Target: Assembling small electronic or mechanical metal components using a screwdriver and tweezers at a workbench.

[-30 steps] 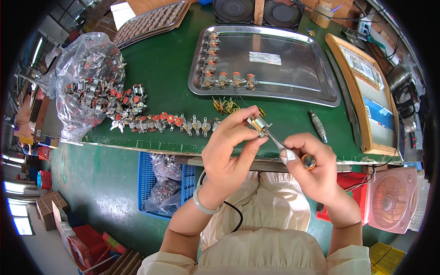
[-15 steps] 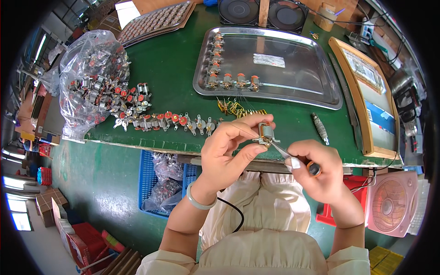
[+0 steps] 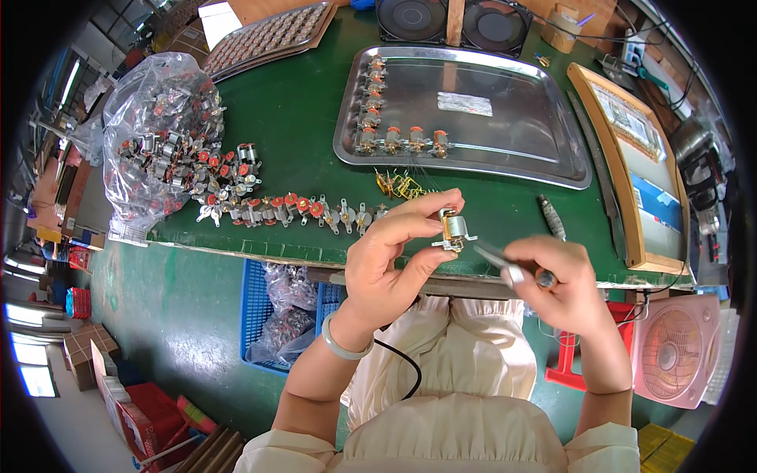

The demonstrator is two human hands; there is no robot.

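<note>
My left hand [image 3: 394, 256] pinches a small metal-framed electrical part [image 3: 455, 226] upright between thumb and fingers, above the table's front edge. The part has a silvery cylindrical body, brassy sides and flat metal tabs at its foot. My right hand [image 3: 556, 280] is closed around a pointed metal tool [image 3: 493, 256], blurred by motion; its exact kind is unclear. The tool's tip stands a little right of the part, apart from it. A round dark and orange end [image 3: 546, 279] shows by the right palm, and the thumb has a white wrap.
Similar parts line two sides of a steel tray [image 3: 536, 162]. More spill from a clear plastic bag [image 3: 130, 102] and form a row along the table [image 3: 276, 102]. Brassy clips [image 3: 402, 187], a knurled grey tool [image 3: 552, 217] and a wooden frame [image 3: 631, 205] lie nearby.
My right hand has drawn back slightly to the right, taking the tool tip away from the part. The part has turned a little in my left hand, showing its brassy side.
</note>
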